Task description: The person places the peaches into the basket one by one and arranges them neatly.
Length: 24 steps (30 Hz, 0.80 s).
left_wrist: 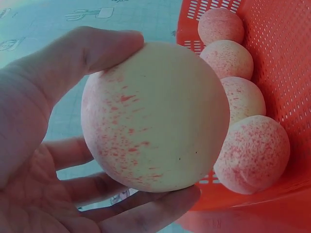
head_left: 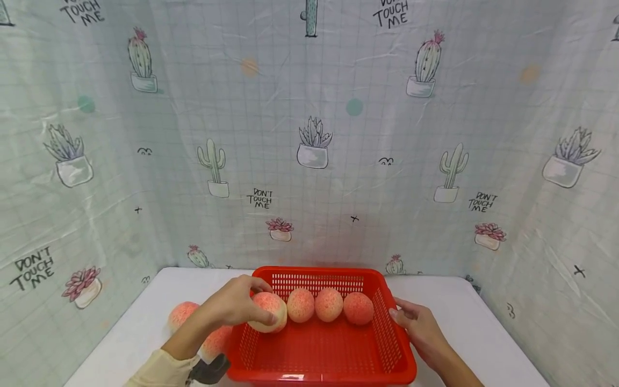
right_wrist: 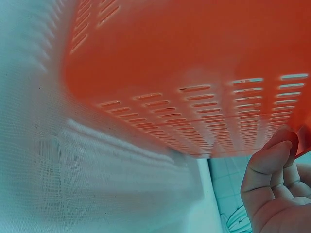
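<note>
A pale peach [head_left: 267,312] with red speckles sits in the left hand [head_left: 234,303], held over the left end of the red basket [head_left: 319,357], just inside its left wall. In the left wrist view the thumb lies over the top of this peach [left_wrist: 155,116] and the fingers [left_wrist: 146,213] curl under it, so the left hand [left_wrist: 43,145] cups the fruit all round. Right beside it, along the far wall of the basket, three more peaches [head_left: 329,305] lie in a row, each touching the next; the same view shows them as pinker, more heavily speckled balls [left_wrist: 243,97] running away towards the basket's [left_wrist: 286,43] corner. The right hand [head_left: 422,329] rests against the outside of the basket's right wall, fingers fairly straight with the tips on the rim. From the right wrist camera only bent fingers [right_wrist: 269,167] close to the slotted red plastic [right_wrist: 194,63] can be seen. Outside the basket, on the white table [head_left: 483,333] to the left, two further peaches [head_left: 182,315] lie partly hidden behind the left forearm. A curtain printed with cacti [head_left: 314,145] backs the table on three sides.
</note>
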Tool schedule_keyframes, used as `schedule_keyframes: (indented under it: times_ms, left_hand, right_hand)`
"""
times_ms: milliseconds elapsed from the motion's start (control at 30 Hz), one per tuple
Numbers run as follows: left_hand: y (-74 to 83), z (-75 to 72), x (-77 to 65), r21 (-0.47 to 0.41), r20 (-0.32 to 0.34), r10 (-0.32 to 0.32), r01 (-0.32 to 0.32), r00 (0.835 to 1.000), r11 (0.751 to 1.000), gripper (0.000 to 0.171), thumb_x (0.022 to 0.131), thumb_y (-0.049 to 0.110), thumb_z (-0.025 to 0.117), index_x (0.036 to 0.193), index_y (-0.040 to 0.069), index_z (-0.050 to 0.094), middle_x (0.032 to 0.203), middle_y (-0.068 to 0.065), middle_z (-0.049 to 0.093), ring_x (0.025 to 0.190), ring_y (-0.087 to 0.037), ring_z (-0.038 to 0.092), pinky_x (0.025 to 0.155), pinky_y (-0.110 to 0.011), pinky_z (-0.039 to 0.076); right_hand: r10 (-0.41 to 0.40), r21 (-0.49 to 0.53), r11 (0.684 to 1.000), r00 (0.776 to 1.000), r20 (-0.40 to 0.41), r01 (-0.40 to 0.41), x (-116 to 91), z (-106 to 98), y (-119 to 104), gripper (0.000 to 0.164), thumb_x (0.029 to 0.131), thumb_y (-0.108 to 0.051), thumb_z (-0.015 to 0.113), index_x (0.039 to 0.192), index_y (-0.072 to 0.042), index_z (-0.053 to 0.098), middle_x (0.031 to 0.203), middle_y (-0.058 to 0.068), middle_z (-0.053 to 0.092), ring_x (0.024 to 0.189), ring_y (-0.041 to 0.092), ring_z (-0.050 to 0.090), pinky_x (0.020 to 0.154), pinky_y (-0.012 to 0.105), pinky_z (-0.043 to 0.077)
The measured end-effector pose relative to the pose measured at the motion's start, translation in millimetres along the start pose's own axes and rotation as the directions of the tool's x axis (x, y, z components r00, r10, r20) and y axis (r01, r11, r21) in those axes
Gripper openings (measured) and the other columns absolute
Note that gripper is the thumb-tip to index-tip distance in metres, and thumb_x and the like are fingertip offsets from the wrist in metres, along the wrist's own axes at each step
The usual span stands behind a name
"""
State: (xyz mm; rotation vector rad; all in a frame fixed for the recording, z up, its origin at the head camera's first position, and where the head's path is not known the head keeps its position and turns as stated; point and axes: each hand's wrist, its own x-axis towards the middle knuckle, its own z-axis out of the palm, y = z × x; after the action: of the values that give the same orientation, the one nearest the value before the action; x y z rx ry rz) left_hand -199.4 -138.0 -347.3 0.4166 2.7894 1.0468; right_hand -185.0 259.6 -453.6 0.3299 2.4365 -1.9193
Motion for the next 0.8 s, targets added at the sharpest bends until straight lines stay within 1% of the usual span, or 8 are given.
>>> schedule_keyframes:
  times_ms: [100,233,367,467,633,800]
  left_hand:
    - [0.5,-0.7,1.4,0.024,0.017,0.011,-0.012,1.000,1.000,0.050,0.064,0.025,0.096,0.109,0.015,0.077,0.105,-0.002,0.072,0.093,-0.017,0.061,0.074,-0.034,0.054]
    - [3.3,-3.1,4.2,0.035,0.047,0.017,-0.019,0.999,0.999,0.052,0.063,0.024,0.096,0.112,0.017,0.079,0.103,-0.001,0.072,0.089,-0.018,0.060,0.067,-0.032,0.052]
    - [5.5,-4.0,5.9,0.016,0.077,-0.010,0.008,0.997,1.000,0.053,0.061,0.021,0.098,0.111,0.018,0.080,0.102,-0.002,0.071,0.087,-0.018,0.057,0.064,-0.031,0.050]
    - [5.4,-2.9,7.1,0.018,0.084,-0.024,0.022,0.996,1.000,0.055,0.061,0.019,0.099,0.112,0.018,0.080,0.103,-0.002,0.071,0.088,-0.018,0.055,0.065,-0.030,0.049]
    - [2.9,-1.0,9.8,0.053,0.089,-0.014,0.010,0.996,0.999,0.052,0.061,0.018,0.099,0.110,0.018,0.081,0.102,0.000,0.072,0.087,-0.018,0.056,0.067,-0.031,0.048]
    - [1.1,1.3,11.4,0.064,0.123,-0.009,0.001,0.992,0.998,0.049,0.062,0.019,0.099,0.107,0.018,0.081,0.100,0.001,0.073,0.086,-0.018,0.058,0.067,-0.031,0.051]
  right_hand:
    - [-0.001,-0.006,1.000,1.000,0.002,0.001,0,-1,-1,0.059,0.104,-0.021,0.063,0.156,0.001,0.043,0.136,0.026,0.067,0.099,0.022,0.075,0.089,0.045,0.064]
    - [-0.008,-0.016,1.000,1.000,0.002,0.008,0,-1,-1,0.059,0.105,-0.022,0.063,0.156,0.000,0.044,0.136,0.025,0.067,0.100,0.021,0.075,0.089,0.044,0.064]
    - [-0.005,-0.009,1.000,1.000,0.002,0.005,0,0,0,0.058,0.105,-0.021,0.062,0.156,0.001,0.044,0.130,0.022,0.070,0.097,0.020,0.074,0.088,0.043,0.064]
    - [-0.004,-0.001,1.000,1.000,0.001,0.004,-1,0,1,0.058,0.105,-0.019,0.062,0.156,0.001,0.044,0.121,0.017,0.073,0.094,0.020,0.073,0.088,0.042,0.064]
    - [-0.009,0.005,1.000,1.000,0.005,0.009,0,0,0,0.058,0.104,-0.018,0.062,0.155,0.001,0.043,0.113,0.013,0.074,0.092,0.020,0.071,0.088,0.041,0.065]
    - [-0.009,0.009,1.000,1.000,0.007,0.009,0,-1,1,0.058,0.105,-0.018,0.062,0.155,0.002,0.043,0.111,0.012,0.074,0.091,0.019,0.071,0.088,0.041,0.064]
